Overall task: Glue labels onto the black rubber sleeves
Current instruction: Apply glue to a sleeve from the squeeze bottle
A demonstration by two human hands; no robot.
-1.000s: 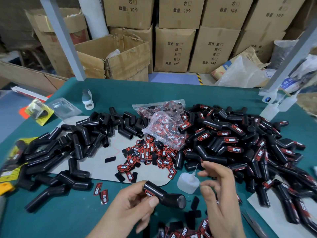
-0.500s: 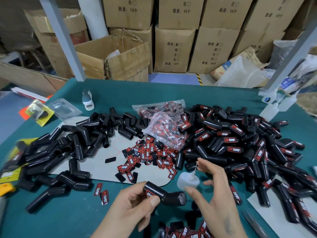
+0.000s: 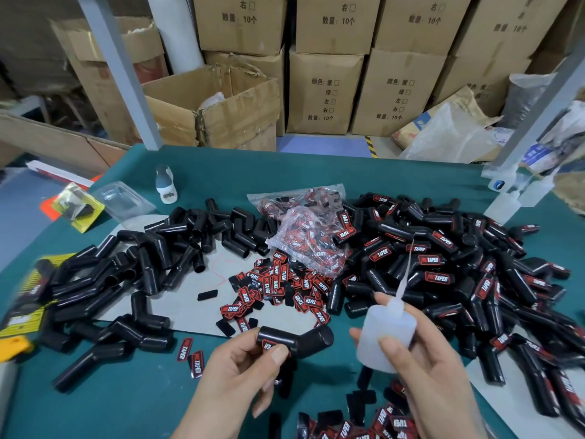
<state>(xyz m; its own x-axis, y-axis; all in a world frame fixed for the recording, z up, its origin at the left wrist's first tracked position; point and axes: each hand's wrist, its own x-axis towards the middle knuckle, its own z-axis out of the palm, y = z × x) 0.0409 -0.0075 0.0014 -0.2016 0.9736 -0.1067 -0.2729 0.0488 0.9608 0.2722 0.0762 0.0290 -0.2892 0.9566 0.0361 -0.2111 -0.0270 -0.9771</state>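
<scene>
My left hand grips a bent black rubber sleeve with a red label under the thumb. Lifted off the table to its right is a translucent glue bottle in my right hand, its long thin nozzle pointing up and away. Loose red-and-black labels lie scattered on a grey sheet in the middle. Plain black sleeves are heaped at the left. Labelled sleeves are piled at the right.
A clear bag of labels lies between the two piles. More labels lie near the front edge. A small white bottle and blister packs sit at the back left of the green table. Cardboard boxes stand behind.
My right hand took hold of the glue bottle standing on the table and lifted it up beside the sleeve. My left hand turned the sleeve slightly while holding it.
</scene>
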